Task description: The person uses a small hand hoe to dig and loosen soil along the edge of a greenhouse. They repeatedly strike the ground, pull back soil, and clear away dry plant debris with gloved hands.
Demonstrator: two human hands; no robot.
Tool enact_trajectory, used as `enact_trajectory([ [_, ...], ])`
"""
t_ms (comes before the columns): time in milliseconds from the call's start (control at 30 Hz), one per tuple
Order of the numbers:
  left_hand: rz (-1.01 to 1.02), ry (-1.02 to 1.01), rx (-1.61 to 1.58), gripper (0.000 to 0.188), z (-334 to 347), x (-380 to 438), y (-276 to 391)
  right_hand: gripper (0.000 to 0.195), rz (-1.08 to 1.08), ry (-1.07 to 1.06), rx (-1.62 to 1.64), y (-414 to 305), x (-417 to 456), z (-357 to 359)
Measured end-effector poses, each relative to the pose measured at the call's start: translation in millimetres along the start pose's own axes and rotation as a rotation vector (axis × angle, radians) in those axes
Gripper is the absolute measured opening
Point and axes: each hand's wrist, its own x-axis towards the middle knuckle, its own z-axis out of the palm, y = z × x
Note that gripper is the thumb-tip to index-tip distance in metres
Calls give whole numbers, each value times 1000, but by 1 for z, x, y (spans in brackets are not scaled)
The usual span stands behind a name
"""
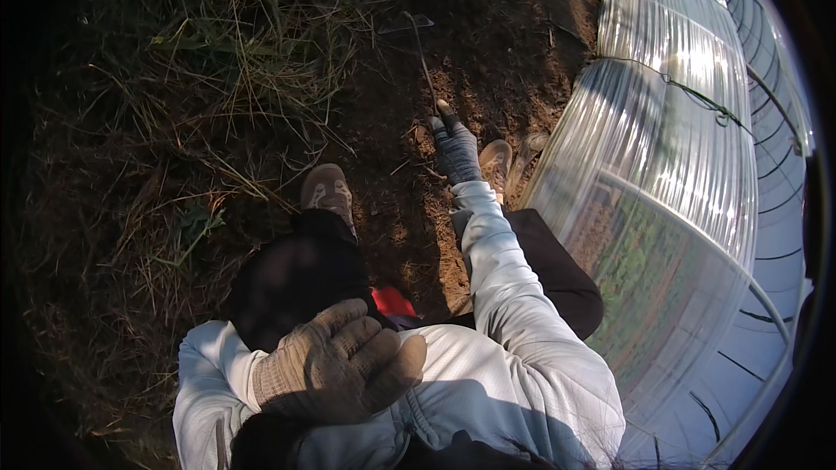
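Observation:
My right hand (456, 147), in a grey knit work glove, reaches forward and grips a hand hoe. A thin curved metal shank (423, 59) runs from the fist to a wide flat blade (406, 26), which lies at the surface of the dark soil (516, 26). Much of the handle is hidden inside the glove. Close to my chest is my left hand (339, 362), in a soil-stained brownish glove. Its fingers are loosely bent and a little apart, with nothing visible in them.
Cut grass and weeds (241, 72) are heaped on the left. Along the right runs a greenhouse wall of clear plastic film (659, 124) with cords and pipes, and green plants (643, 261) show through it. My shoes (328, 189) stand on the soil. Something red (392, 301) shows between my legs.

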Motion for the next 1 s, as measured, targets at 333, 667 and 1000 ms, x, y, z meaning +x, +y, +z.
enact_trajectory([
  [333,-6,8,26,41,2,0,-2,44,40,34,-137,-1,3,-10],
  [667,31,-17,44,45,-1,1,-13,43,316,131,645,28,-42,-1],
  [1000,19,-8,0,44,-2,10,-21,47,386,294,850,50,90,-47],
])
